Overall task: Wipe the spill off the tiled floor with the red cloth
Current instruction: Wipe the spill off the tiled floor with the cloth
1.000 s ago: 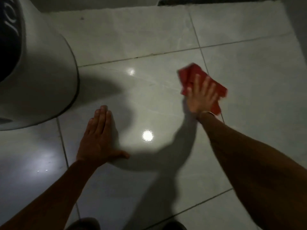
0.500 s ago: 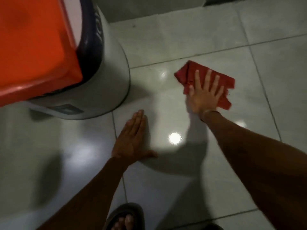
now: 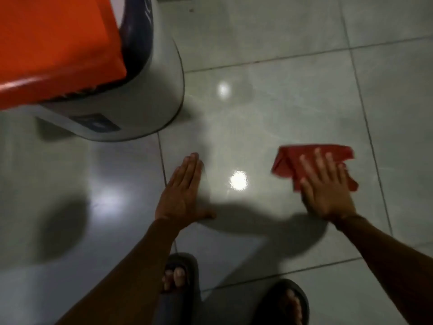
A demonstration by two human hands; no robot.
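Observation:
The red cloth (image 3: 287,164) lies crumpled flat on the glossy grey tiled floor (image 3: 269,118). My right hand (image 3: 325,191) presses down on it with fingers spread, covering its right half. My left hand (image 3: 181,193) rests palm down on the tile to the left of the cloth, fingers together, holding nothing. A bright lamp reflection sits between the two hands. I cannot make out a distinct spill on the shiny tile.
A white rounded appliance (image 3: 131,102) with an orange top (image 3: 54,43) stands at the upper left, close to my left hand. My feet in dark sandals (image 3: 178,277) are at the bottom edge. Dark grout lines cross the floor.
My right hand has dragged the red cloth toward me and to the right. The camera view shifted, bringing the orange-topped appliance and my feet into sight. My left hand stays planted.

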